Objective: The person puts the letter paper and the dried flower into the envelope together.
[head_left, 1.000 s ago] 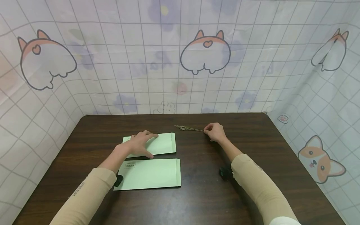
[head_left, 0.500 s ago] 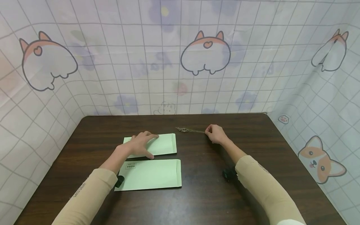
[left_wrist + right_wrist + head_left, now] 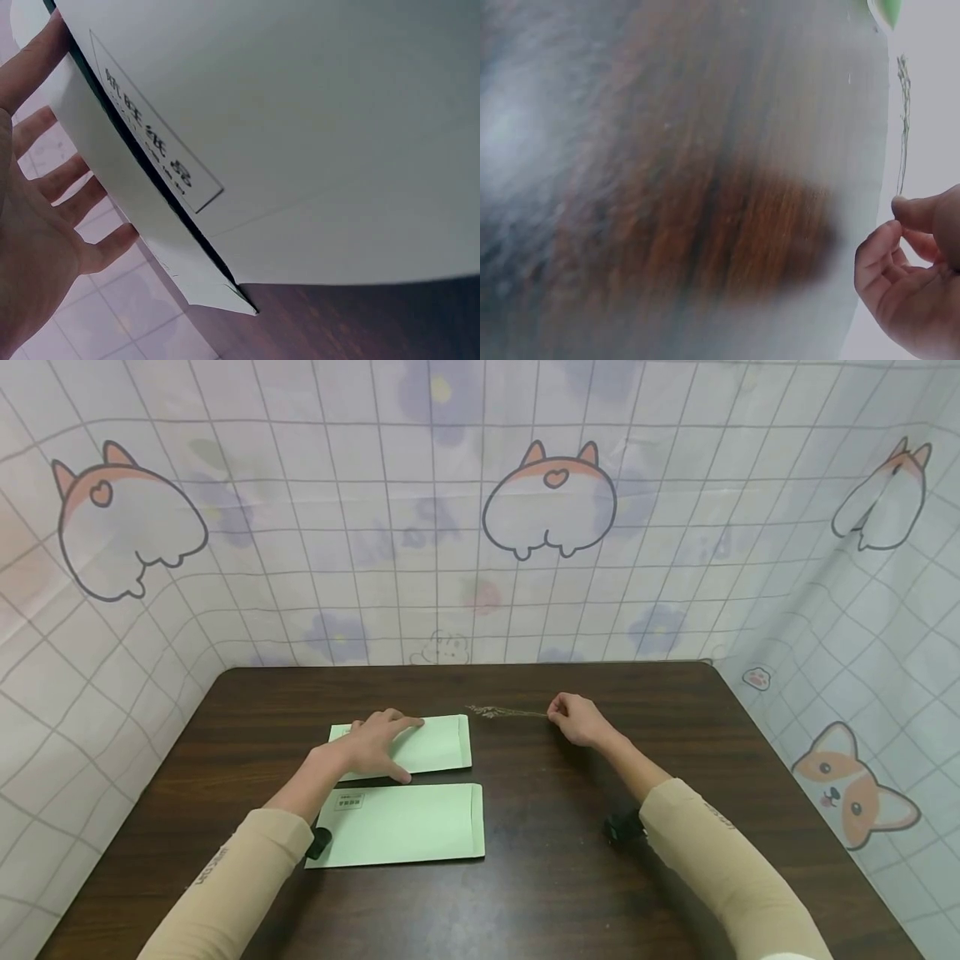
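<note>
Two pale green envelopes lie one behind the other on the left half of the table. My left hand [image 3: 371, 745] rests on the far envelope [image 3: 441, 745], fingers spread, thumb at its front edge. The near envelope [image 3: 405, 827] lies below that hand, with a small printed box at its upper left. Farther right, my right hand [image 3: 579, 720] pinches the stem end of a thin dried sprig [image 3: 498, 712] between thumb and forefinger. The sprig's feathery head points left, behind the far envelope's right end. In the right wrist view, the sprig [image 3: 905, 120] stretches straight out from the fingertips.
The dark brown wooden table [image 3: 525, 893] reaches back to a white grid-patterned cloth [image 3: 420, 527] with cartoon dogs, which also hangs along both sides. A black wrist camera [image 3: 622, 828] sits under the right forearm, another [image 3: 318, 843] beside the left cuff.
My right hand has shifted slightly right and nearer to me, carrying the sprig; its elbow has swung outward to the right. The left hand and both envelopes have stayed put.
</note>
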Demonstrator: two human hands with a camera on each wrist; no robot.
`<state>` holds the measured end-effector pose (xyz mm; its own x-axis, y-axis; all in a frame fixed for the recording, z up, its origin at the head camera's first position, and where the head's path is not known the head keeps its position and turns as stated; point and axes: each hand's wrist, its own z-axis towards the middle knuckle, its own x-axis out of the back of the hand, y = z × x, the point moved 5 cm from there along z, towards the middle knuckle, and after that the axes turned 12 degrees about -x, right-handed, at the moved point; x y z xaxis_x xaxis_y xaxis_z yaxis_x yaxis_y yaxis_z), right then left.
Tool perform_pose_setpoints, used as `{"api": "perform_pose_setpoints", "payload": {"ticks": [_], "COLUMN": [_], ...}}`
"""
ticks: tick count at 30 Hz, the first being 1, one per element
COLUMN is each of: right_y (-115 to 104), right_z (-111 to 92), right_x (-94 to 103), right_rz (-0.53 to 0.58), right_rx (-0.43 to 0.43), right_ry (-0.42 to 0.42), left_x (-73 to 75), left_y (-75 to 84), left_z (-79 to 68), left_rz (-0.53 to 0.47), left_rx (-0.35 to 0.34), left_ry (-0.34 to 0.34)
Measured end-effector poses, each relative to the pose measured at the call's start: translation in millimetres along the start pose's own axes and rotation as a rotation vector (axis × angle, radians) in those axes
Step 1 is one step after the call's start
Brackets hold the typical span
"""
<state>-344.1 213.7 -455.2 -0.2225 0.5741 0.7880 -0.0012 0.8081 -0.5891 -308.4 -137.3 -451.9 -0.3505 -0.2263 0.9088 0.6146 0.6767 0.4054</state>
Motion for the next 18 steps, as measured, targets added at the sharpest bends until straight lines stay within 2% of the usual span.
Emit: {"api": "perform_pose_setpoints", "payload": {"ticks": [9, 14, 18], "right_y": [2, -1, -7], "right_z": [-5, -8, -12], "right_x": [-3.0, -4.6, -6.0], "right_rz": [-0.025, -0.003, -0.008], "right_rx": [0.031, 0.043, 0.09], "right_ry": [-0.051, -0.078, -0.077], "left_x": [-1.4, 0.2, -0.8], "left_y": [-0.8, 0.0, -0.7], "left_z": [-0.7, -0.5, 0.2], "left_rz": [-0.006, 0.001, -0.006], "left_rx": [0.008, 0.011, 0.013], "left_ry": [-0.001, -0.004, -0.003]}}
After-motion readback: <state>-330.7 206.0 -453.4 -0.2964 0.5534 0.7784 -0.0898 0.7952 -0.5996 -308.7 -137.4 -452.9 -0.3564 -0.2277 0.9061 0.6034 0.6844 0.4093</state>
